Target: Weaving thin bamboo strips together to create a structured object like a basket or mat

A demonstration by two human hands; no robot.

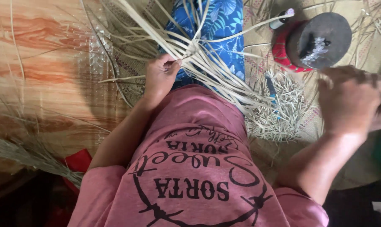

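Straw strips [207, 63] in left hand [160, 75]

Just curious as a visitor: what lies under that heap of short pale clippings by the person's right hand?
The heap of clippings rests on a woven mat; a blue-handled tool pokes out. Anything deeper is covered.

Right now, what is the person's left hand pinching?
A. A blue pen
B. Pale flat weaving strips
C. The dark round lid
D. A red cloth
B: the left hand closes its grip on the pale weaving strips that fan out over the blue patterned trousers, while the right hand is raised, blurred, near the dark round lid.
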